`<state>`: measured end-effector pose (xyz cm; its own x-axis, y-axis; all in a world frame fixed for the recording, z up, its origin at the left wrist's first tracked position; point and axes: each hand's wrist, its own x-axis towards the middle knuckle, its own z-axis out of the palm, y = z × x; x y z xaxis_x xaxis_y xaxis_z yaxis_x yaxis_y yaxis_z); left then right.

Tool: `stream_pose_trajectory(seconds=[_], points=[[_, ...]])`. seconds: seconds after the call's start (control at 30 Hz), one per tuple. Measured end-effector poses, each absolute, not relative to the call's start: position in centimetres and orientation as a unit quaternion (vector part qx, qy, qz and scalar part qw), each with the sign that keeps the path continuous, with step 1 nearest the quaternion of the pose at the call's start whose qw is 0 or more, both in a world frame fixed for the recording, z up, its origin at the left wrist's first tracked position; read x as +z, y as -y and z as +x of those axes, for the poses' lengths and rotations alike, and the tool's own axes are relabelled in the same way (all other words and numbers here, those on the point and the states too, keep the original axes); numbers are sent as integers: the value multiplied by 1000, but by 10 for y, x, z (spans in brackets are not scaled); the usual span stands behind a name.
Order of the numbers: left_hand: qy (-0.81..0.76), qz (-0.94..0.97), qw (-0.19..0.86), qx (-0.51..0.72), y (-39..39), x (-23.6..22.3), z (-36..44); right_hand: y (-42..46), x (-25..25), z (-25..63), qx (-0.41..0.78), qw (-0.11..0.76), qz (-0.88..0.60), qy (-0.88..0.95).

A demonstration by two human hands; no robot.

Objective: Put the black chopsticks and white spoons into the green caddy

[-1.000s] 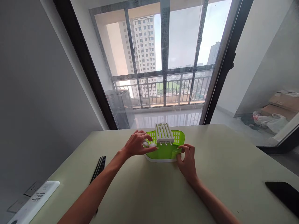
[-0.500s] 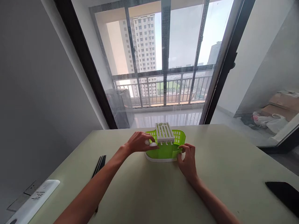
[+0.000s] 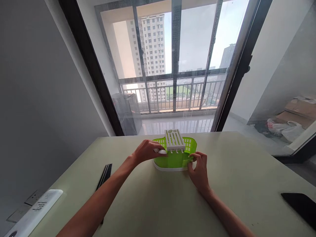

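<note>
A green plastic utensil basket (image 3: 172,161) with a white base stands on the table. A slotted white rack (image 3: 175,140) with small hooks sits across its top. My left hand (image 3: 147,150) is at the basket's left front, its fingers closed around white spoons (image 3: 162,151); only their rounded white ends show, and the rest is hidden by the hand. At the right front corner, my right hand (image 3: 199,169) pinches the edge of the green basket with thumb and fingers.
Several black chopsticks (image 3: 105,176) lie left, partly under my left forearm. A white power strip (image 3: 39,210) lies at the table's left edge, a dark flat object (image 3: 300,205) at the right. A glass door and window (image 3: 175,65) stand behind the table (image 3: 232,164).
My left hand has tilted slightly, and the white spoon ends show a little less. My right hand stays at the basket's corner. The whole view has shifted by a few pixels.
</note>
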<state>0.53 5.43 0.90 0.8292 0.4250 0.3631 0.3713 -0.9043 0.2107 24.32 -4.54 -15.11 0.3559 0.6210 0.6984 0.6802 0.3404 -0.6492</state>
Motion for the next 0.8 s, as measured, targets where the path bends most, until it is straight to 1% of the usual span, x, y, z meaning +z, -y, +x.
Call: stream_pose_trajectory(seconds=[0.33, 0.6, 0.7, 0.8], points=[[-176, 957, 19, 229, -53, 10, -2, 46, -151, 244, -18, 587, -575, 570], [-184, 940, -26, 285, -47, 33, -4, 46, -151, 244, -20, 594, -570, 567], [-208, 923, -29, 322, -45, 47, -8, 45, -151, 244, -24, 592, -570, 570], [-251, 876, -13, 411, -45, 60, -15, 45, -151, 244, -24, 592, -570, 570]])
